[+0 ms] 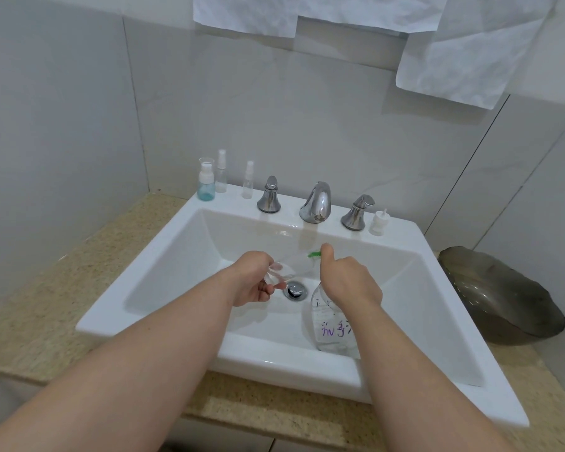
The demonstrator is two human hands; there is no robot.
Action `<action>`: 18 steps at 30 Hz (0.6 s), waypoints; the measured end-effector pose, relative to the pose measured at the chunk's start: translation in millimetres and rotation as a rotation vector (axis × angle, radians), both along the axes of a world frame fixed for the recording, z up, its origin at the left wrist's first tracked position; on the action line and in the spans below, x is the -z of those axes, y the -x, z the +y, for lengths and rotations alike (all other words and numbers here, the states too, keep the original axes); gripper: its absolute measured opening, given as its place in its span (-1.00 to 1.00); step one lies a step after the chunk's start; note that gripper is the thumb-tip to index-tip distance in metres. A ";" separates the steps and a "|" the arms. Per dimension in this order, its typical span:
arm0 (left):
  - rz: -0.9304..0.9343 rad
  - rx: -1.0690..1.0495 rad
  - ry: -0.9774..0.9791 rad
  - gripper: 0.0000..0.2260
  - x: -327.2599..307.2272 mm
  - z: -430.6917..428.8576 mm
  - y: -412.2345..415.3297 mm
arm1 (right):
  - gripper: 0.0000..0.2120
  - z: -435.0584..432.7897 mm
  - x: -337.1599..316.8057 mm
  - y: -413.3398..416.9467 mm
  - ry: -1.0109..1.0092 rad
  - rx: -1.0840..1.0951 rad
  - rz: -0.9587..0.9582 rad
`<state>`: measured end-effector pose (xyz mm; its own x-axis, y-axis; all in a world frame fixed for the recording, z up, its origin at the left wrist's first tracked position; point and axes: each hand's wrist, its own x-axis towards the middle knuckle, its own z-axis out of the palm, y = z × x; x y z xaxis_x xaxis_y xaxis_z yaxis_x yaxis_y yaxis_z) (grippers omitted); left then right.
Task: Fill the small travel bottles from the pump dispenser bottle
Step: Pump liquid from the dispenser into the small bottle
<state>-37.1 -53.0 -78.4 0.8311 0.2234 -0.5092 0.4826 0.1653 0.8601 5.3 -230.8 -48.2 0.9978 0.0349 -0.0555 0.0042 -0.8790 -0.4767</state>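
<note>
The left hand [253, 282] is curling its fingers round a small clear travel bottle [276, 276], holding it over the sink [177, 256]. Just to its right, the right hand [349, 282] is gripping the neck of the pump dispenser bottle [331, 327], thumb raised beside the green nozzle [314, 254]. Three more travel bottles [221, 172] are standing well beyond the left hand on the sink's back ledge.

3 travel bottles [221, 172] on sink [142, 265] ledge, L of faucet [317, 202].
</note>
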 end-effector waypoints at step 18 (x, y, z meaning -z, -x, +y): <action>0.017 0.024 -0.013 -0.76 2.1 0.3 -0.4 | -0.52 2.2 -2.0 -3.2 -0.032 -0.001 0.007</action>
